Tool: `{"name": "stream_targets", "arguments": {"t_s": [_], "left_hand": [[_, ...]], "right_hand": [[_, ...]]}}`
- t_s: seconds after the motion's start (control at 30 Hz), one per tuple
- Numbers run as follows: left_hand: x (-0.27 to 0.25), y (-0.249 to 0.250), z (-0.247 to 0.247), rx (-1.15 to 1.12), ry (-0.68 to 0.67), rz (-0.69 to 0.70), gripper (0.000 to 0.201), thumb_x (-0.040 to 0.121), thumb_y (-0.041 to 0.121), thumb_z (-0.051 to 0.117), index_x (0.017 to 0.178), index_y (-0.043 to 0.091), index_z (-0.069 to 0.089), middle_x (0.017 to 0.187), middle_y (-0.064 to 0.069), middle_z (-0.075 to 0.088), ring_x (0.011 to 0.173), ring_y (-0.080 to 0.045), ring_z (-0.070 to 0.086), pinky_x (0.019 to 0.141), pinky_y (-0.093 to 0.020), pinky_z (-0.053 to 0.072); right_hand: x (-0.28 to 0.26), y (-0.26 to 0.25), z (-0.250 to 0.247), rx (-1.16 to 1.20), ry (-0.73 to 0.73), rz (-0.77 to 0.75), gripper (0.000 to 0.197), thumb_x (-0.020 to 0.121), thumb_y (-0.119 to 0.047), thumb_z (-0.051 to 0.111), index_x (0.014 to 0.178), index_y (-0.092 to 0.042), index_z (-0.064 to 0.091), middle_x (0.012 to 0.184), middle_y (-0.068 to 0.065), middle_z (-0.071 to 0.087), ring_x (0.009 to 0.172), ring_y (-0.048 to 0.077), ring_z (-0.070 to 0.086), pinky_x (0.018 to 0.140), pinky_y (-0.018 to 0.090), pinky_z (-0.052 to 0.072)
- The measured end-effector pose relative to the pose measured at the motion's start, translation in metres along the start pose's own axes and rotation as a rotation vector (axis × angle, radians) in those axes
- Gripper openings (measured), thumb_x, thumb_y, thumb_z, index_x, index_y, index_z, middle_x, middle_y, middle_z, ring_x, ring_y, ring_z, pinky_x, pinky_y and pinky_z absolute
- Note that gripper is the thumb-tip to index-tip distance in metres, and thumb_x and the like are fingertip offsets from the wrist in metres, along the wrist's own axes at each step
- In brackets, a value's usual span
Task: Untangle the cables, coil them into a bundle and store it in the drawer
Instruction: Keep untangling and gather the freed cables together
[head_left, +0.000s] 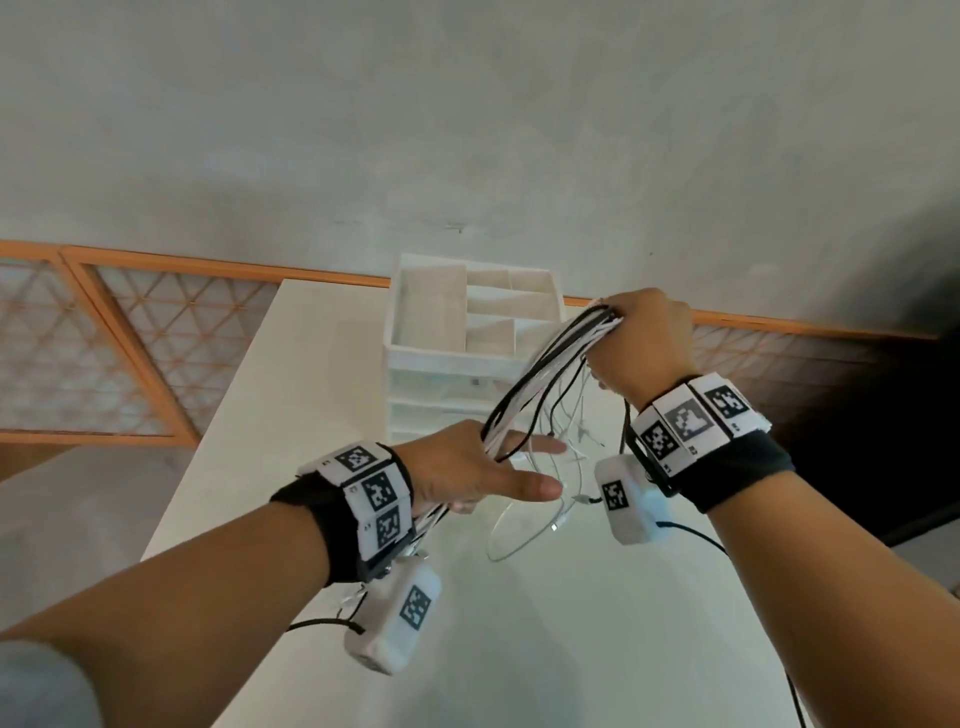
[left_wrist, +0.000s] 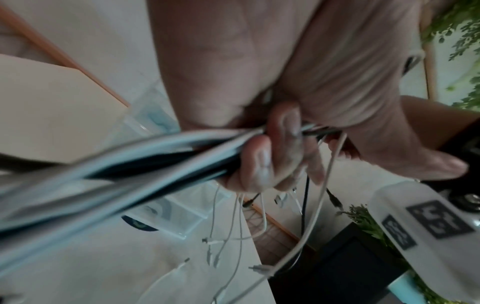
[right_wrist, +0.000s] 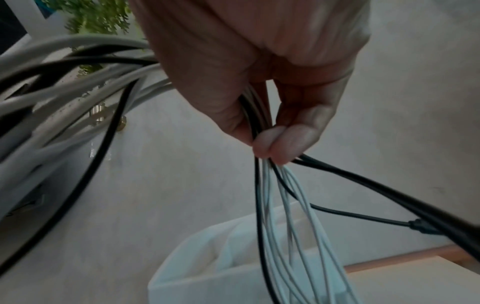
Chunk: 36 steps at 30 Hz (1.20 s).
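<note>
A bundle of white and black cables stretches through the air between my two hands, above the table. My right hand is the higher one and pinches the upper end of the cables between thumb and fingers. My left hand is lower. Its lower fingers curl round the cables, while its index finger and thumb point out straight. Loose cable ends hang down onto the table. The white drawer unit stands behind the hands, its drawers pushed in.
The white table runs away from me, with the drawer unit's compartment tray at its far end. An orange-framed lattice partition lies behind and left. A dark object and green plants are to the right.
</note>
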<state>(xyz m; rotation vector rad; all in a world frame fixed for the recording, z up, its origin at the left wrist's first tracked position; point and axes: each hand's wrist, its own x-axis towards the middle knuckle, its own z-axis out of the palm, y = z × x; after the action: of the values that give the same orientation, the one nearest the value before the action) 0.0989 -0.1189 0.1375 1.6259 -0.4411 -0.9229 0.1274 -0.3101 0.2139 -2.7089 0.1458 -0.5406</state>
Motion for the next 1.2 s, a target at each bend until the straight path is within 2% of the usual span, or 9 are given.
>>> {"name": "stream_targets", "arguments": {"t_s": [0.2, 0.3, 0.47, 0.7, 0.77, 0.83, 0.9, 1.1, 1.2], "left_hand": [[-0.007, 0.002, -0.013, 0.301, 0.203, -0.012, 0.042, 0.082, 0.053, 0.071, 0.062, 0.017, 0.063, 0.048, 0.008, 0.050, 0.046, -0.010, 0.043, 0.058, -0.024, 0.039], [-0.026, -0.014, -0.046, 0.424, 0.312, -0.058, 0.045, 0.081, 0.060, 0.067, 0.063, 0.019, 0.066, 0.049, 0.009, 0.053, 0.049, -0.008, 0.050, 0.056, -0.020, 0.037], [-0.044, -0.035, -0.072, 0.407, 0.413, -0.013, 0.047, 0.085, 0.053, 0.063, 0.064, 0.014, 0.047, 0.052, -0.001, 0.057, 0.047, -0.008, 0.053, 0.050, -0.019, 0.036], [-0.034, -0.018, -0.073, 0.286, 0.606, 0.113, 0.057, 0.090, 0.065, 0.045, 0.066, 0.014, 0.057, 0.053, 0.008, 0.040, 0.047, -0.010, 0.033, 0.051, -0.024, 0.030], [-0.034, -0.012, -0.074, 0.329, 0.641, 0.164, 0.055, 0.093, 0.060, 0.046, 0.066, 0.013, 0.056, 0.050, 0.010, 0.038, 0.046, -0.008, 0.032, 0.052, -0.025, 0.031], [-0.035, -0.010, -0.071, 0.492, 0.660, 0.188, 0.055, 0.094, 0.059, 0.045, 0.069, 0.011, 0.055, 0.052, 0.009, 0.038, 0.047, -0.009, 0.035, 0.055, -0.027, 0.033], [-0.032, -0.014, -0.058, 0.629, 0.641, 0.179, 0.055, 0.094, 0.060, 0.044, 0.069, 0.011, 0.052, 0.055, 0.006, 0.041, 0.051, -0.013, 0.039, 0.057, -0.031, 0.035], [-0.005, -0.026, -0.003, 0.917, 0.554, 0.097, 0.050, 0.088, 0.071, 0.040, 0.061, 0.029, 0.041, 0.056, 0.008, 0.047, 0.062, -0.019, 0.049, 0.057, -0.032, 0.037], [-0.002, -0.023, 0.007, 0.903, 0.402, 0.119, 0.047, 0.087, 0.069, 0.048, 0.064, 0.028, 0.047, 0.061, 0.009, 0.051, 0.062, -0.014, 0.051, 0.058, -0.031, 0.039]], "right_hand": [[0.005, 0.020, -0.009, 0.092, -0.012, 0.115, 0.034, 0.073, -0.013, 0.042, 0.075, -0.008, 0.076, 0.052, 0.009, 0.066, 0.052, 0.030, 0.068, 0.065, 0.041, 0.060], [0.009, 0.046, -0.006, 0.341, -0.089, 0.443, 0.039, 0.090, -0.001, 0.040, 0.105, -0.002, 0.075, 0.046, 0.006, 0.062, 0.035, 0.014, 0.059, 0.042, 0.025, 0.056], [0.011, 0.074, 0.004, 0.489, -0.114, 0.585, 0.026, 0.097, 0.005, 0.040, 0.101, -0.001, 0.065, 0.069, 0.016, 0.065, 0.036, 0.009, 0.062, 0.040, 0.021, 0.054], [0.026, 0.091, 0.030, 0.746, 0.198, 0.425, 0.028, 0.088, 0.014, 0.056, 0.098, -0.009, 0.068, 0.096, 0.012, 0.070, 0.076, 0.004, 0.069, 0.060, 0.009, 0.053], [0.022, 0.101, 0.037, 0.634, 0.090, 0.383, 0.034, 0.086, 0.010, 0.063, 0.113, -0.011, 0.064, 0.107, 0.007, 0.068, 0.089, -0.005, 0.068, 0.074, 0.011, 0.053], [0.010, 0.115, 0.050, 0.449, -0.164, 0.419, 0.067, 0.085, 0.000, 0.071, 0.144, -0.020, 0.047, 0.135, 0.008, 0.060, 0.125, 0.017, 0.059, 0.098, 0.030, 0.050], [-0.005, 0.115, 0.059, 0.187, -0.412, 0.418, 0.092, 0.084, -0.006, 0.072, 0.157, -0.027, 0.020, 0.147, 0.014, 0.049, 0.131, 0.031, 0.053, 0.093, 0.034, 0.049], [-0.065, 0.045, 0.058, 0.095, -0.804, -0.006, 0.090, 0.072, -0.045, 0.080, 0.146, -0.053, 0.028, 0.083, -0.013, 0.067, 0.086, 0.011, 0.062, 0.089, 0.031, 0.051], [-0.089, 0.040, 0.084, -0.057, -0.829, -0.030, 0.040, 0.062, -0.076, 0.059, 0.088, -0.046, 0.061, 0.079, -0.017, 0.062, 0.085, 0.015, 0.064, 0.082, 0.034, 0.054]]}}
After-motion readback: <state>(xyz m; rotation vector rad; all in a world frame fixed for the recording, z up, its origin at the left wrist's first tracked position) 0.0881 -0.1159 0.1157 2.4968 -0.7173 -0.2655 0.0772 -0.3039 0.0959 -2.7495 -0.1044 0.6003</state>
